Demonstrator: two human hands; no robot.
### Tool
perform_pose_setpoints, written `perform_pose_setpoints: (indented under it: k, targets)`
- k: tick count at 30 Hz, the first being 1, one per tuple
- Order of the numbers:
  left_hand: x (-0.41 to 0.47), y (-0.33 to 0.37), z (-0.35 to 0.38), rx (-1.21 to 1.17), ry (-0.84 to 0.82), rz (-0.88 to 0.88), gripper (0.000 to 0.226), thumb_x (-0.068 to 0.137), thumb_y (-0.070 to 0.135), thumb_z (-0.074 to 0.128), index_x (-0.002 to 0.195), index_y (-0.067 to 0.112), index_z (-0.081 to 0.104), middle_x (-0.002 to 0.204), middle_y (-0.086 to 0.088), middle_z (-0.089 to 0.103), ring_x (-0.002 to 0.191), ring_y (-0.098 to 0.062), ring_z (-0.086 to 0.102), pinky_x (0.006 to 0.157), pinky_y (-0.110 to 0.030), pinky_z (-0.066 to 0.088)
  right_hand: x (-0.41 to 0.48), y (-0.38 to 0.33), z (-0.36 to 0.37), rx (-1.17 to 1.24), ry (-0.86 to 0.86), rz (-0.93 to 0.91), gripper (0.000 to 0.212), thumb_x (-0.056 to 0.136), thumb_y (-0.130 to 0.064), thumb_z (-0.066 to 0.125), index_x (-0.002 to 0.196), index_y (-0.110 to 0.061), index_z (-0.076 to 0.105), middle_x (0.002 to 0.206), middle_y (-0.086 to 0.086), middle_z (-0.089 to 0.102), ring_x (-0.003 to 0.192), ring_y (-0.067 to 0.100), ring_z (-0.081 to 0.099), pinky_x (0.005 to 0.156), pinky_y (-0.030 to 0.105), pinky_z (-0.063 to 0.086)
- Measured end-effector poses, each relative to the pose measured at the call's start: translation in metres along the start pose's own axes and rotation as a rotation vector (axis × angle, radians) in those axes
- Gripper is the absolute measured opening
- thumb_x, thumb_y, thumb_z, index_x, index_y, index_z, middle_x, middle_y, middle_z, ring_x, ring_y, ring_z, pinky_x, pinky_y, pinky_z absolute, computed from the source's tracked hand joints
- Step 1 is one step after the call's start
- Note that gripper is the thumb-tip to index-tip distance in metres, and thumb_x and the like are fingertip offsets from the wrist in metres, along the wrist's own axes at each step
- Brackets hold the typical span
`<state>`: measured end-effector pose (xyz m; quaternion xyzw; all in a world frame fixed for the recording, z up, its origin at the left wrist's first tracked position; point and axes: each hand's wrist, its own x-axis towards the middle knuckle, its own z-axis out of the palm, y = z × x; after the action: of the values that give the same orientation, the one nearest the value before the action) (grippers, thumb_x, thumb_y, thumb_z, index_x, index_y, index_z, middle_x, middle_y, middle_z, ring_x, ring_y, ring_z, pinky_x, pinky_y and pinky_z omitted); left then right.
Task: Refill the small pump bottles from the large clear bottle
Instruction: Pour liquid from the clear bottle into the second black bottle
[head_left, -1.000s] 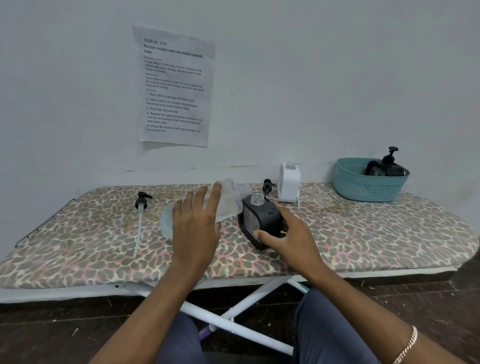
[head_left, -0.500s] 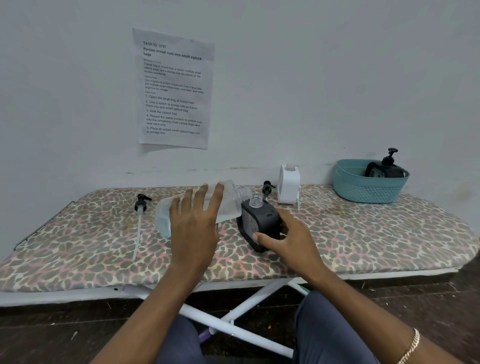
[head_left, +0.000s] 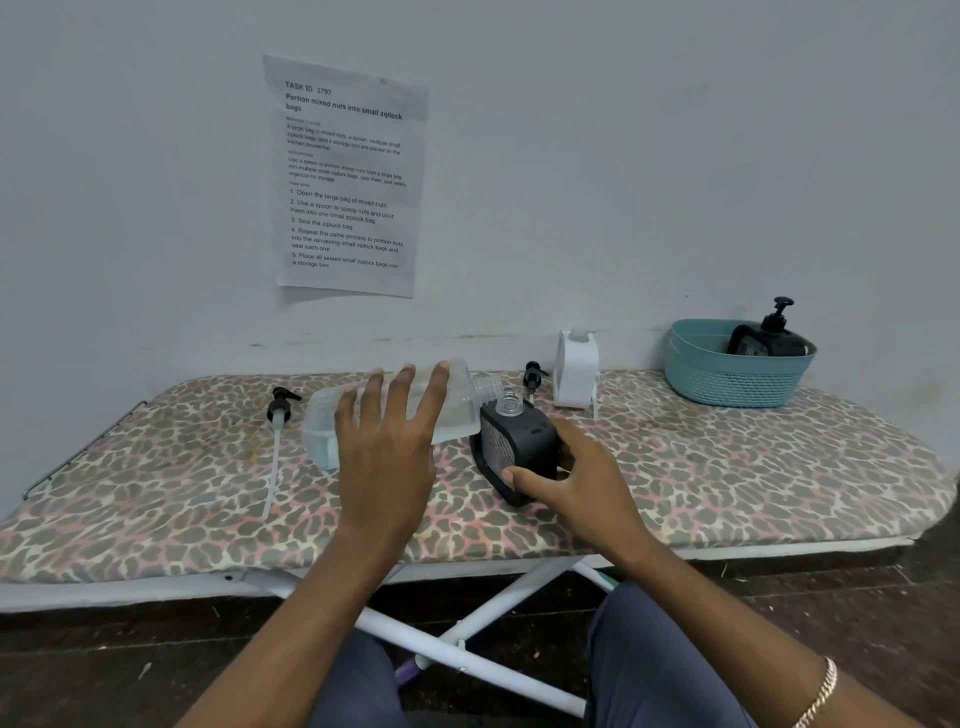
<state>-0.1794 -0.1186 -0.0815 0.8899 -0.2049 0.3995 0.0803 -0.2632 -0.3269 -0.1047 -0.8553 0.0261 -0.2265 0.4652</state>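
Observation:
My left hand (head_left: 387, 441) grips the large clear bottle (head_left: 462, 397), held almost level above the board with its open neck pointing right. The neck hovers just beside and above the open mouth of a small black bottle (head_left: 519, 441). My right hand (head_left: 576, 478) steadies that black bottle from its right side on the ironing board (head_left: 727, 467). The black bottle's pump is off. One black pump head with a long white tube (head_left: 275, 441) lies at the left. Another pump head (head_left: 532, 375) lies behind the black bottle.
A white pump bottle (head_left: 575, 370) stands by the wall. A teal basket (head_left: 727, 379) at the back right holds another black pump bottle (head_left: 771, 335). A printed sheet (head_left: 345, 176) hangs on the wall. The board's white legs (head_left: 467, 634) cross below.
My left hand has lifted the large clear bottle and levelled it, bringing its neck up over the small black bottle's mouth. My right hand stays on the black bottle.

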Motion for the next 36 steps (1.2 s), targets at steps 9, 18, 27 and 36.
perform_pose_setpoints:
  k: [9, 18, 27, 36]
  targets:
    - [0.001, 0.001, -0.002, 0.021, 0.019, 0.003, 0.091, 0.079, -0.004, 0.075, 0.159, 0.025, 0.042, 0.15, -0.014, 0.055, 0.141, -0.042, 0.048, 0.115, -0.063, 0.033, 0.002, 0.002, 0.0, -0.002, -0.003, 0.006, 0.069, 0.079, -0.048, 0.086, 0.141, -0.034, 0.057, 0.127, -0.019, 0.068, 0.118, 0.005, 0.063, 0.101, 0.03, 0.053]
    - [0.002, 0.002, -0.005, 0.037, 0.03, 0.008, 0.09, 0.079, -0.007, 0.073, 0.158, 0.024, 0.044, 0.15, -0.015, 0.056, 0.141, -0.043, 0.048, 0.115, -0.063, 0.031, 0.002, 0.0, 0.0, -0.007, -0.007, 0.014, 0.069, 0.079, -0.049, 0.085, 0.14, -0.033, 0.057, 0.128, -0.019, 0.068, 0.119, 0.007, 0.063, 0.103, 0.033, 0.054]
    - [0.003, 0.003, -0.007, 0.055, 0.024, 0.013, 0.09, 0.08, -0.008, 0.07, 0.159, 0.026, 0.043, 0.151, -0.015, 0.056, 0.142, -0.043, 0.047, 0.116, -0.062, 0.03, 0.001, 0.0, -0.001, 0.02, -0.014, 0.027, 0.069, 0.079, -0.048, 0.086, 0.14, -0.036, 0.057, 0.127, -0.019, 0.069, 0.118, 0.006, 0.064, 0.104, 0.038, 0.054]
    - [0.003, 0.009, -0.012, 0.058, 0.027, 0.014, 0.088, 0.081, -0.005, 0.069, 0.159, 0.027, 0.043, 0.15, -0.013, 0.056, 0.143, -0.042, 0.047, 0.116, -0.061, 0.029, 0.001, -0.003, 0.001, 0.027, -0.028, 0.024, 0.06, 0.078, -0.047, 0.086, 0.131, -0.036, 0.06, 0.119, -0.02, 0.071, 0.11, 0.002, 0.067, 0.096, 0.038, 0.058]
